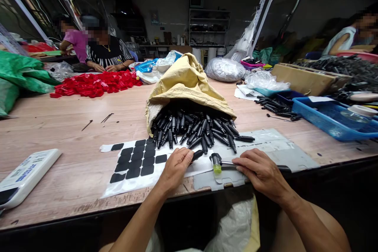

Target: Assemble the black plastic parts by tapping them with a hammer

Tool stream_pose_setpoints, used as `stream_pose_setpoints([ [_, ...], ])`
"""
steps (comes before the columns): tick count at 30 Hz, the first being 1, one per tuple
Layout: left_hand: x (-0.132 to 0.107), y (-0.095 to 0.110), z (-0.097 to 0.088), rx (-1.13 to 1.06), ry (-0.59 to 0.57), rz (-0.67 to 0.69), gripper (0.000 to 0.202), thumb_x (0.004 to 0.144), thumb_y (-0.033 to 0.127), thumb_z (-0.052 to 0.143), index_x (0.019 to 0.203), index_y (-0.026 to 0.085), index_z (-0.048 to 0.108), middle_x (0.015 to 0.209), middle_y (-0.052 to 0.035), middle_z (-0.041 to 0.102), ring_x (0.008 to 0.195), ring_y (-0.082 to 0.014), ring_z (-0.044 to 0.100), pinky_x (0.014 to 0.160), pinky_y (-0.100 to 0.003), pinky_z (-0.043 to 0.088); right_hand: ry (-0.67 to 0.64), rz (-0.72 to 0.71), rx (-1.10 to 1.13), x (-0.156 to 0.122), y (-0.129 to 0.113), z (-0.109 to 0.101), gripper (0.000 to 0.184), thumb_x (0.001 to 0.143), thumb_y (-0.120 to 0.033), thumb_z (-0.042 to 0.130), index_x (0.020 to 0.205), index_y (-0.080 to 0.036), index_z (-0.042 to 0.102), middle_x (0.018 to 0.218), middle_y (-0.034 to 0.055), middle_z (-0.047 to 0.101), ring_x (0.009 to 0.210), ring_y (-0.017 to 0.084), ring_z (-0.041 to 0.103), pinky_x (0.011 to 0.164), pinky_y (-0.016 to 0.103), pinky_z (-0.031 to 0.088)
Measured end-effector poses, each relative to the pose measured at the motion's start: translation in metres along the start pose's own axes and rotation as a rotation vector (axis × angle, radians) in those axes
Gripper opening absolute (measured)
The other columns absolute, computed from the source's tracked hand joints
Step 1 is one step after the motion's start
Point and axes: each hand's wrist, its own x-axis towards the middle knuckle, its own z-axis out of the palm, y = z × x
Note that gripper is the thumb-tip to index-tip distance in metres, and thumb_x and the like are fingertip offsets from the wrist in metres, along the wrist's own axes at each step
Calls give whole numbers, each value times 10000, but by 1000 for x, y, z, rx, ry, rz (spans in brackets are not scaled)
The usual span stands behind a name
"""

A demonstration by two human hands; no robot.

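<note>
My left hand [176,167] is closed on one black tube-shaped part [197,155] at the table's front. Many like it form a black parts pile [191,126], spilling out of a yellow woven sack [189,82]. My right hand [256,169] has thumb and fingers pinched on the metal shaft of a small hammer [217,165]. One face of the hammer is yellow-green, and its head lies over a grey board [271,149]. Left of my hands is a white sheet [130,189] bearing several rounded black stickers [136,163].
A white scale-like device [32,173] sits at left. Red parts [97,83] are heaped before a co-worker in striped black [109,53]. Blue trays [321,120], cardboard [304,80] and more black parts lie at right. A white sack [233,224] is below the edge.
</note>
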Motion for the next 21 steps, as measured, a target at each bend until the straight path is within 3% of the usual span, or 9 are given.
stream_pose_setpoints([
  [8, 1, -2, 2, 32, 4, -8, 449, 1042, 454, 345, 726, 207, 545, 810, -14, 581, 853, -193, 524, 798, -314, 422, 2, 47, 17, 2, 6, 11, 207, 918, -233, 587, 1080, -241, 716, 957, 55, 659, 879, 205, 586, 786, 374, 483],
  [11, -2, 6, -1, 75, 13, 46, 436, 1046, 415, 343, 709, 206, 523, 788, -22, 578, 830, -195, 524, 782, -326, 420, 21, 58, 17, 0, 5, 13, 201, 910, -229, 594, 1075, -234, 709, 955, 56, 648, 887, 211, 580, 780, 371, 480],
  [13, -14, 16, -4, 78, 15, 128, 377, 1044, 379, 357, 790, 209, 578, 821, -36, 606, 836, -198, 549, 789, -334, 428, 28, 60, 18, 0, 4, 13, 199, 908, -228, 596, 1074, -230, 706, 955, 57, 645, 893, 212, 578, 782, 369, 480],
  [15, -33, 25, -3, 72, -63, 241, 279, 1033, 347, 396, 973, 224, 639, 882, -52, 648, 846, -198, 589, 787, -331, 442, 28, 61, 21, 0, 4, 13, 199, 909, -230, 594, 1076, -228, 702, 954, 58, 642, 895, 213, 574, 784, 369, 479],
  [18, -68, 25, 10, 153, -304, 375, 253, 1019, 350, 433, 1094, 247, 651, 879, -69, 685, 781, -196, 632, 695, -317, 446, 26, 59, 20, -1, 5, 13, 201, 910, -235, 593, 1081, -228, 699, 959, 59, 642, 901, 215, 572, 793, 374, 477],
  [21, -94, 6, 32, 351, -421, 284, 256, 1014, 348, 428, 1041, 240, 658, 881, -74, 700, 777, -210, 666, 656, -315, 444, 27, 62, 12, -2, 5, 14, 201, 904, -236, 598, 1076, -232, 702, 963, 57, 648, 903, 217, 580, 797, 375, 480],
])
